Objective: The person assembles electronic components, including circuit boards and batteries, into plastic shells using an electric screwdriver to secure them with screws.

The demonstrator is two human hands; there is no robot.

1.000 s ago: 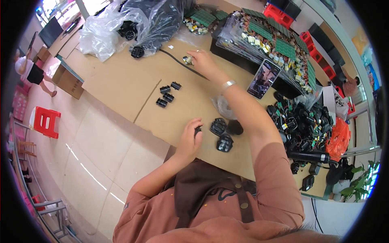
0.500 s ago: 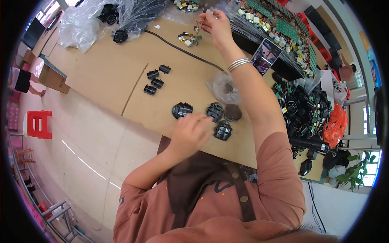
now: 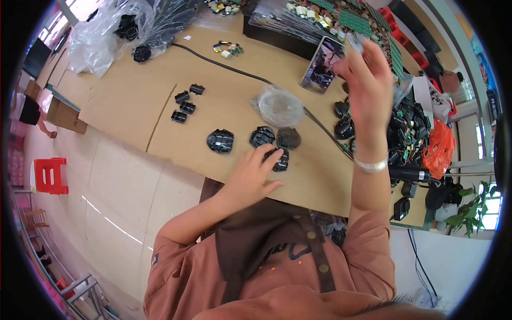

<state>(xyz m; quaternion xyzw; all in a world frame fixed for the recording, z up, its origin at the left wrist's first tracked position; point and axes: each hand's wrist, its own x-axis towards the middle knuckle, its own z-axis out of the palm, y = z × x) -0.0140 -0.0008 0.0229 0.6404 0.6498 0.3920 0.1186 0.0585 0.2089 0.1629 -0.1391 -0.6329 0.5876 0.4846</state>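
My left hand [image 3: 248, 176] is at the table's near edge, fingers spread and thumb apart. Its fingertips reach over a black plastic shell [image 3: 280, 161], partly hidden by them. Two similar shells, one nearer the middle [image 3: 262, 137] and one farther left [image 3: 220, 141], lie close by, along with a dark brown rounded piece [image 3: 289, 138]. Raised at the right, my right hand [image 3: 368, 74] is smeared by motion, with its fingers bent together. Something pale shows at its fingertips, too blurred to name. Behind that hand a phone [image 3: 321, 65] stands propped up.
Several small black cylindrical parts [image 3: 186, 107] lie left of a clear plastic bag [image 3: 280, 105]. A black cable [image 3: 226, 66] crosses the brown tabletop. Small wired components [image 3: 229, 49] lie beyond. Right are a heap of black parts [image 3: 408, 133] and an orange bag [image 3: 440, 149].
My right hand has swung from the small wired components at the back to the right, past the phone. My left hand has shifted slightly down, its fingers now spread over the near shell.
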